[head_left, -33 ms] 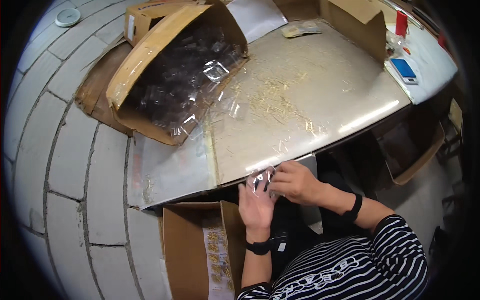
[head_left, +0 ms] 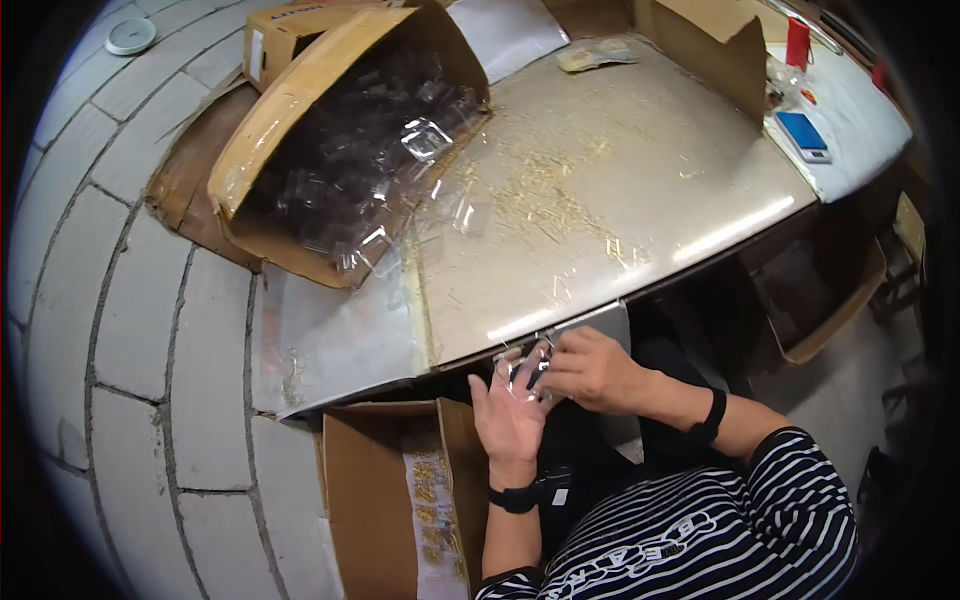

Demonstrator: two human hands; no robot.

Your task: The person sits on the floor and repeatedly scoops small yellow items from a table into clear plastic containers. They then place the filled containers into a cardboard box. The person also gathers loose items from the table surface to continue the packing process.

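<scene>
A small clear plastic case (head_left: 523,380) lies over the fingers of my left hand (head_left: 508,425), just off the table's near edge. That hand is palm up with its thumb and fingers spread. From the right, my right hand (head_left: 598,372) has its fingers closed together at the case's side, and they partly cover it. On the table top beyond, thin gold-coloured pins (head_left: 540,200) lie scattered, with some close to the near edge. Whether any pins are inside the case cannot be made out.
A tipped cardboard box (head_left: 285,115) full of clear plastic cases (head_left: 425,140) stands on the table's left. Below the near edge, an open carton (head_left: 365,500) holds packed gold pieces (head_left: 425,495). A blue-topped scale (head_left: 803,135) and a red cylinder (head_left: 797,42) sit far right.
My left thumb and fingers have spread wider, so the palm shows more under the clear case. My right hand stays at the case's side. The whole view has shifted slightly.
</scene>
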